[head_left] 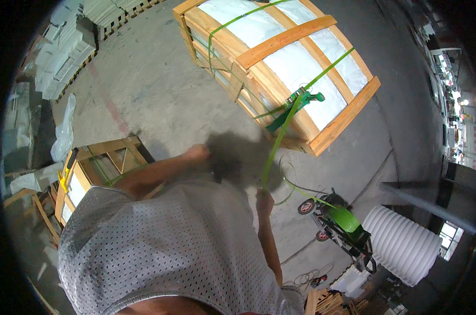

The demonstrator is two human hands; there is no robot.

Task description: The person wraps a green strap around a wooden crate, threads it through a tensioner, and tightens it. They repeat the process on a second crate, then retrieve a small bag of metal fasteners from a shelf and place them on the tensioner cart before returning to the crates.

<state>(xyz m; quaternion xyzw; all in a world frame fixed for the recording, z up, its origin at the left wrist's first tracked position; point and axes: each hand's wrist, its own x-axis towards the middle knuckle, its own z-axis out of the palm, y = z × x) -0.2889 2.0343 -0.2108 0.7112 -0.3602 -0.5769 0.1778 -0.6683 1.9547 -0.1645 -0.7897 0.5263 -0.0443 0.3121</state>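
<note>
Two hands noted: the right hand (264, 198) grips the green strap (273, 152), apparently controlling its run from the tensioner (314, 97) at the near edge of the wooden crate (286, 40); whether the left hand (198, 151), held apart, is closed we cannot tell. We judge the wheeled dispenser (347, 219) stands near to feed strap.

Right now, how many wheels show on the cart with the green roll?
2: an upper wheel and a lower wheel, both on the left of the cart; others may be hidden.
</note>
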